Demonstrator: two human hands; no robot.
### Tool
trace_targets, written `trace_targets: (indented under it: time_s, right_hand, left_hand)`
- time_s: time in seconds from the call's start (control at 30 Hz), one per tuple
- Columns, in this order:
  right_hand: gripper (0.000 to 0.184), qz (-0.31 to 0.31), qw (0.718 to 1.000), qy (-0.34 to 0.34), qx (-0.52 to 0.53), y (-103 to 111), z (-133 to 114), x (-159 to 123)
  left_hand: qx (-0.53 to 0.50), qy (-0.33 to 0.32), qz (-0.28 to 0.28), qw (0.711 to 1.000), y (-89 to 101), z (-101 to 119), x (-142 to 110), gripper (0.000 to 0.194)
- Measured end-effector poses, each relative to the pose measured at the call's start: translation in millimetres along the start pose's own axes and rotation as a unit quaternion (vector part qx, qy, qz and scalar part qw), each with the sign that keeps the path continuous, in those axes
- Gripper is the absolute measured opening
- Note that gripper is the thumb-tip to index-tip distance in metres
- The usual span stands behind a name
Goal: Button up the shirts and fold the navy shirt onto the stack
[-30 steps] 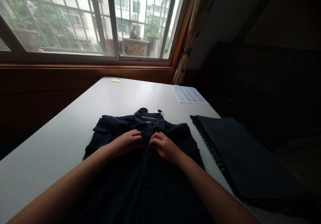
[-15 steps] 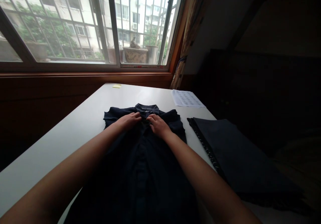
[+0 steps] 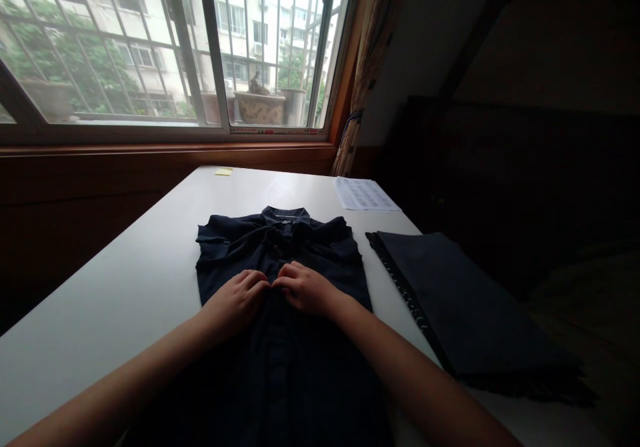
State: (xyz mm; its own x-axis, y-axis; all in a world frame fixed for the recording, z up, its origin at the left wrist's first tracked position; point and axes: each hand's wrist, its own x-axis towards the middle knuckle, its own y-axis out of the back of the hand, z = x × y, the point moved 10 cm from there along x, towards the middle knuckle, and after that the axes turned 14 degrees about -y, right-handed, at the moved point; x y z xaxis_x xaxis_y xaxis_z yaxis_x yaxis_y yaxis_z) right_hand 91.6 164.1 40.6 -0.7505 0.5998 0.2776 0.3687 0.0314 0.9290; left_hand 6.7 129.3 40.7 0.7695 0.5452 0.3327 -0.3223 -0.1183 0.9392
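A dark navy shirt [image 3: 320, 360] lies front up on the white table, its collar [image 3: 286, 216] toward the window and its front placket running down the middle. My left hand [image 3: 243, 297] and my right hand [image 3: 306, 289] meet at the placket below the collar. Both have fingers curled and closed on the shirt's front, fingertips almost touching. Any button between them is hidden by the fingers. Creases spread across the cloth between the hands and the collar.
To the right lies a stack of dark folded cloth [image 3: 465, 300] with a patterned edge. Printed paper [image 3: 366, 194] and a yellow sticky note [image 3: 223, 172] sit at the far end of the white table [image 3: 125, 267]. Beyond are a barred window and a curtain [image 3: 357, 100].
Both hands have moved down the placket, from just under the collar toward me. The upper front of the shirt now shows uncovered. My view has shifted slightly right.
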Motion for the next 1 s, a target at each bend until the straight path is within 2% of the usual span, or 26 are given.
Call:
trace_targets:
  time_s: [0.1, 0.2, 0.3, 0.47, 0.6, 0.77, 1.0]
  right_hand:
    - [0.032, 0.007, 0.999, 0.028, -0.036, -3.6, -7.7, -5.5]
    - [0.032, -0.004, 0.997, 0.048, -0.055, -6.2, -16.3, -9.0]
    - [0.025, -0.026, 0.996, 0.053, -0.074, -8.0, -21.7, -9.5]
    - [0.02, -0.048, 0.993, 0.046, -0.097, -6.6, -22.7, -11.2]
    - [0.022, -0.043, 0.995, 0.029, -0.087, -0.2, -12.9, -14.4]
    - [0.033, 0.01, 0.999, 0.02, -0.044, 11.7, 2.0, -15.6]
    - [0.025, 0.041, 0.998, -0.027, 0.032, 14.7, 24.6, -12.2]
  left_hand:
    - [-0.009, 0.021, 0.004, 1.0, -0.9, -10.0, -0.1, 0.021]
    - [-0.012, 0.062, -0.027, 0.998, -1.2, -34.0, 9.9, 0.016]
    - [-0.057, 0.087, -0.047, 0.994, -3.8, -57.9, 26.5, 0.018]
    - [-0.077, 0.128, -0.018, 0.989, -14.2, -80.1, 42.4, 0.022]
    - [-0.058, 0.157, 0.027, 0.985, -18.5, -80.2, 38.6, 0.02]
    - [-0.067, 0.145, 0.048, 0.986, -17.6, -78.6, 35.2, 0.018]
    - [-0.091, 0.109, 0.082, 0.986, -15.5, -77.6, 36.2, 0.018]
